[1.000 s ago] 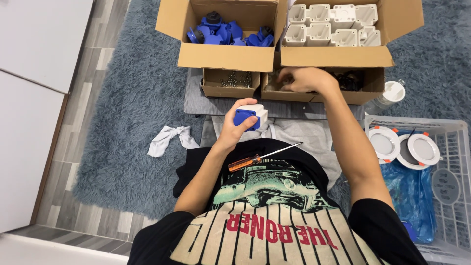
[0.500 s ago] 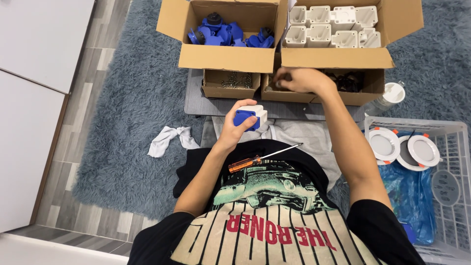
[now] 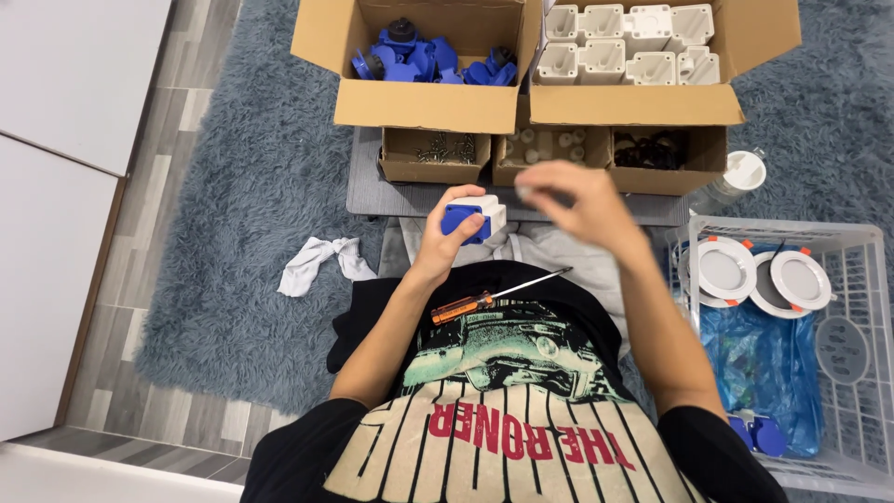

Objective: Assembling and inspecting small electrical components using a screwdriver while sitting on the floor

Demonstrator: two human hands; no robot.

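At the far left, a white crumpled cloth is lying on the grey-blue shaggy rug. Behind it, an open cardboard box is holding blue plastic parts, and a small carton of screws is sitting just in front of that box.

The left hand is gripping a small blue and white plastic block, with the fingers wrapped around it from below and the thumb pressing on its blue face. The block is sitting above the person's lap, near the small cartons. An orange-handled screwdriver is lying across the black shirt, just under this hand.

The right hand is hovering close beside the block, not touching it, with fingers curled narrowly together. It is blurred, so I cannot tell whether something small is pinched in the fingertips.

Further right, a second open box is holding white plastic housings. At the far right, a white wire basket is containing two round white lamps and a blue plastic bag.
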